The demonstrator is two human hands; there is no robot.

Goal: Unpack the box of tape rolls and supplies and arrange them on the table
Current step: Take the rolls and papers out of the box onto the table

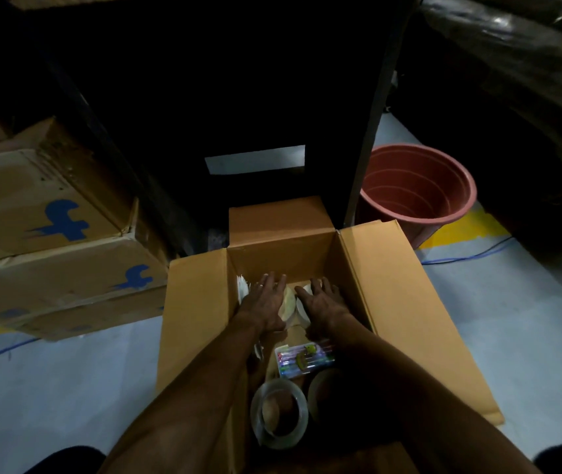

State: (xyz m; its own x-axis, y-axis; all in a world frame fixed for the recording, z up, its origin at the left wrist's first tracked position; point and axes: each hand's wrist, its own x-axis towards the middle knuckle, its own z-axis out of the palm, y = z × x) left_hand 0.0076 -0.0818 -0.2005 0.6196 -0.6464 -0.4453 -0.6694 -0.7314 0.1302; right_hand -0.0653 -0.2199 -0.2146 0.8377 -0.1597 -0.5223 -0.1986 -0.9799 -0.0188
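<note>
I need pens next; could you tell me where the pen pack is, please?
Inside the open box, the pen pack lies between the forearms, behind the clear tape roll.

Grey floor (478,336), open box (392,302), bucket (419,186)

Plain tan-brown cardboard is seen on the open box (392,285) at centre frame. Bold blue logo marks are printed on the brown stacked cartons (50,213) at left. A terracotta-red bucket (416,189) with ringed ridges inside sits upper right. The floor (512,319) is painted pale grey-blue, with a yellow patch near the bucket. In the box, a clear greyish tape roll (279,415) and a see-through pack of multicoloured pens (305,359) can be made out.
</note>
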